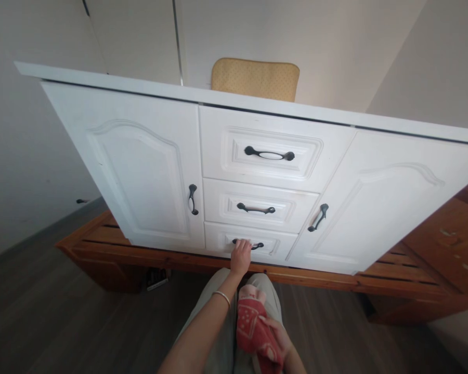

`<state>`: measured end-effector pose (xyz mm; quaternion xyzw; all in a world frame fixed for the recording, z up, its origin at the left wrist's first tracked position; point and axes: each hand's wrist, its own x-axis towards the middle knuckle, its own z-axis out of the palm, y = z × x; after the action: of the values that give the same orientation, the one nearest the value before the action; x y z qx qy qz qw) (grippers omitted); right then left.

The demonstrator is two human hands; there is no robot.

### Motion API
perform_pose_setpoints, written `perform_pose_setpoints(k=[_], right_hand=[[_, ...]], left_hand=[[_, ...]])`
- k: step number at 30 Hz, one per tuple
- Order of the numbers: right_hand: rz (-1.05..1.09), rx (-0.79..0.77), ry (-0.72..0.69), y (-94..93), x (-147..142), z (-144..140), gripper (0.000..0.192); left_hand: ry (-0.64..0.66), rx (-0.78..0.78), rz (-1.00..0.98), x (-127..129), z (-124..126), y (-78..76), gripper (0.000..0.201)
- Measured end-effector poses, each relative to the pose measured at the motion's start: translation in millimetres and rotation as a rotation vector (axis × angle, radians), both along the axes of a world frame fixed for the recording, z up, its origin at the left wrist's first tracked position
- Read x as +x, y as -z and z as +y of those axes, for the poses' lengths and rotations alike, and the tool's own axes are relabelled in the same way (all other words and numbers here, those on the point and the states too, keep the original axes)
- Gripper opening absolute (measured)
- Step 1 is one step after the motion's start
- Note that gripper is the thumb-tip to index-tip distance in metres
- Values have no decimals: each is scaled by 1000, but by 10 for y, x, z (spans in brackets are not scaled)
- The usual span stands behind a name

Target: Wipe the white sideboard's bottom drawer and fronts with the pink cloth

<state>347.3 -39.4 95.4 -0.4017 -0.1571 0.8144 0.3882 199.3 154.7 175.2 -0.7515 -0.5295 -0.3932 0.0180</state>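
We see one white cabinet [140, 156] standing on a low brown wooden frame [171, 259]. It has two doors, one on the left and one on the right. Between them sit three drawers, one over the other. There are five dark handles in all, one on each door and one on each drawer.

Our left hand [241, 256] reaches far out to the bottom drawer [250, 242]. Its fingers curl over the bottom drawer handle [253, 244] and grip it. The drawer looks closed. A thin bracelet [222, 296] goes round that wrist.

Our right hand [280, 336] is near us, low in the picture. It is closed around one red cloth [253, 324] with small pale marks on it. The cloth rests on our lap, on pale trousers.

We can read no words or labels anywhere.

One yellow cushion [255, 78] peeks up behind the cabinet top, in the middle. The walls behind are plain and pale. The floor [62, 322] is grey-brown wood boards. On the far right stands more brown wooden furniture [448, 244]. A small dark thing lies on the floor under the frame, on the left, and we cannot tell what it is.
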Motion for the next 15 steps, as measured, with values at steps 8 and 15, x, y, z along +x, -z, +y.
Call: perform_pose_setpoints(k=[8, 15], right_hand=[[-50, 28, 73, -84, 37, -76, 30], [-144, 128, 140, -165, 99, -129, 31]], left_hand=[[33, -42, -37, -28, -58, -141, 29], [85, -73, -59, -125, -434, -209, 33]])
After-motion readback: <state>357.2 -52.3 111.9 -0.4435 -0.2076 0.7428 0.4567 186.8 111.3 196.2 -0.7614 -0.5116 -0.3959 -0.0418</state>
